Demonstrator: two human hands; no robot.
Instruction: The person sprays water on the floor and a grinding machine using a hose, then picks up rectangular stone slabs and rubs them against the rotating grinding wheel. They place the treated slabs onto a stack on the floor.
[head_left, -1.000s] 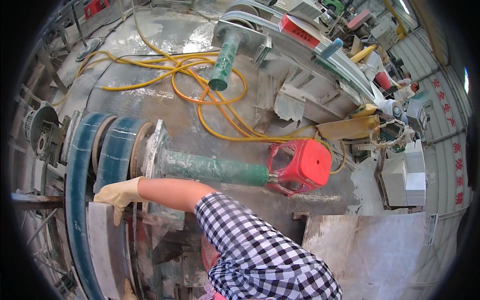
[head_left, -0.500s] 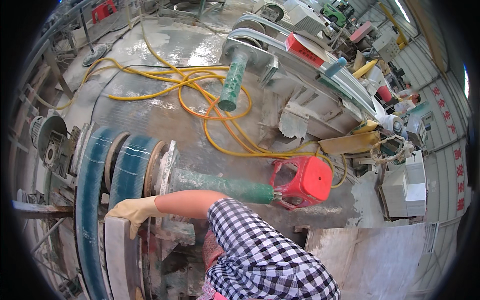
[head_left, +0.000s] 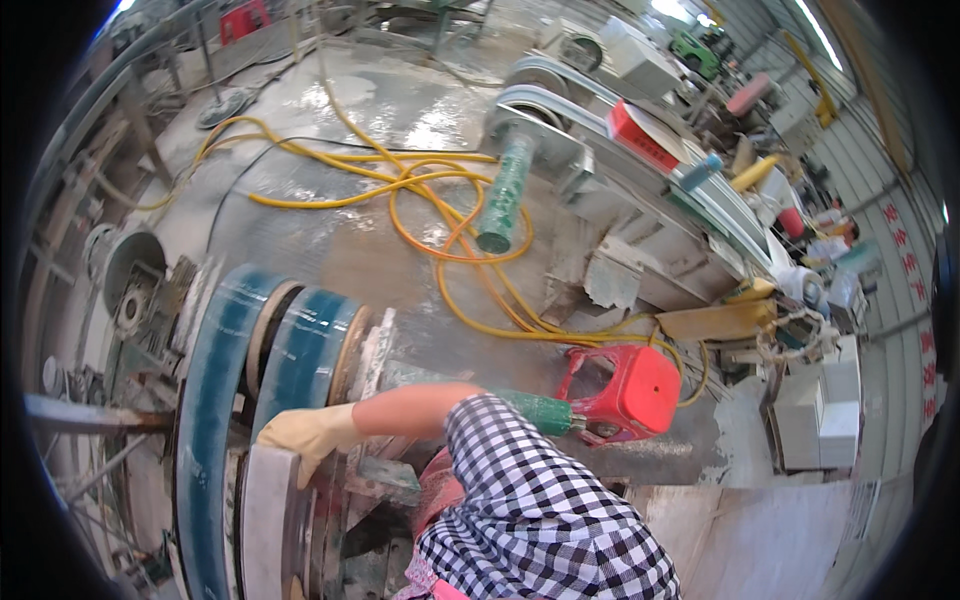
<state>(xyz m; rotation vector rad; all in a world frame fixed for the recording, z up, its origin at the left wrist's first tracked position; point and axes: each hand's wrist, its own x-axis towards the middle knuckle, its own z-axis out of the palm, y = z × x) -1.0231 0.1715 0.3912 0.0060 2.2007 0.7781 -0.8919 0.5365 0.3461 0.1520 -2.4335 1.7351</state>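
My right hand, in a cream glove, grips the far upper end of a pale grey stone slab. Its thumb side lies down the slab's right face. The slab stands upright on its narrow edge, close beside a teal belt of a machine. Of my left hand only a gloved tip shows at the lower edge of the picture, against the slab's right face near its close end; the rest is out of frame. My right arm, in a black-and-white checked sleeve, reaches across from the lower right.
A red plastic stool stands right of a green cylinder. Beyond, a yellow hose lies looped on the wet floor. Another belt machine with a red box is at upper right. A pale board fills the lower right.
The whole view has swung, so the scene sits farther right and slightly lower. My right hand keeps its grip on the slab, which stays beside the teal belt.
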